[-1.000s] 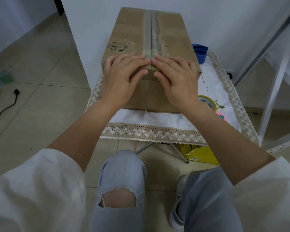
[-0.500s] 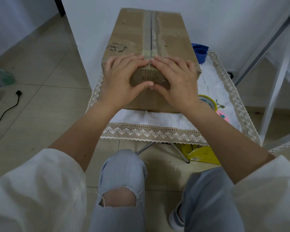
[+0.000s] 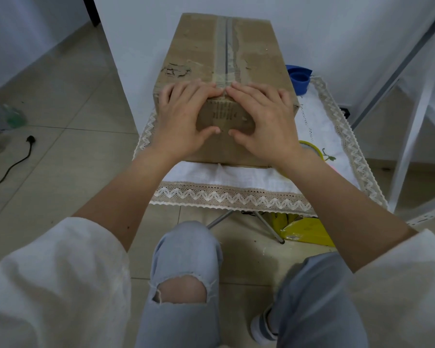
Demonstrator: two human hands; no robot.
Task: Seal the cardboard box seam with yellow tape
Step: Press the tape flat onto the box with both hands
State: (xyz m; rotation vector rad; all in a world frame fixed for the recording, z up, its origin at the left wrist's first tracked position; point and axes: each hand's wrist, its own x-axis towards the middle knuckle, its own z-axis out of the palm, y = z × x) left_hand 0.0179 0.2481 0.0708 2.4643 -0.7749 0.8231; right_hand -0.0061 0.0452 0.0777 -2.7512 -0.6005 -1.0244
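While resting on a cloth-covered worktop (image 3: 236,175), the cardboard box (image 3: 224,71) is being pressed at its near edge by the left hand (image 3: 183,119) and right hand (image 3: 266,119), both spread flat, gripping nothing.

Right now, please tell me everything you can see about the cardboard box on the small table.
The cardboard box is brown, worn and closed, lying long side away from the camera on a white lace-edged cloth. A strip of tape runs along its top centre seam; the paper beside it is torn in places, with a scuffed patch near the left edge. Faint print marks its near face. The left hand and right hand lie flat over its near top edge, thumbs on the front face.
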